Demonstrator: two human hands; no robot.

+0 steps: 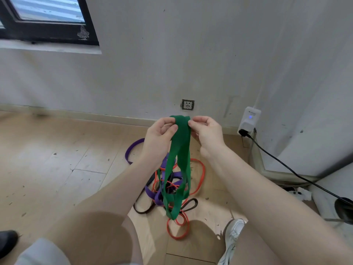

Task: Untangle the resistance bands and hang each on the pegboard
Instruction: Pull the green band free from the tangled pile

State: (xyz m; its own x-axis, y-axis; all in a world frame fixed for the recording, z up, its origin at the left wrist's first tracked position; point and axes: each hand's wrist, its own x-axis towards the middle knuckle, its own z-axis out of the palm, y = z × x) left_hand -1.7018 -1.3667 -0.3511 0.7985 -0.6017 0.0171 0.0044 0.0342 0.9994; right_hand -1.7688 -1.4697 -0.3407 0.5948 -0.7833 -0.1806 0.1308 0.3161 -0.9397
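Note:
A wide green resistance band (180, 161) hangs folded in several loops from both my hands, above the floor. My left hand (159, 134) pinches its top on the left, my right hand (207, 131) pinches it on the right. Beneath it on the wooden floor lies a tangle: a purple band (131, 150), a thin red band (178, 229) and a black band (145, 210) crossing one another. The green band's lower end dangles over this pile. No pegboard is in view.
A white wall with a socket (187, 104) stands ahead, and a white plugged-in device (249, 119) with a black cable (282, 163) is at the right. My white shoe (234, 234) is at the lower right, a dark shoe (7, 241) at the lower left. A window (47, 18) is at the upper left.

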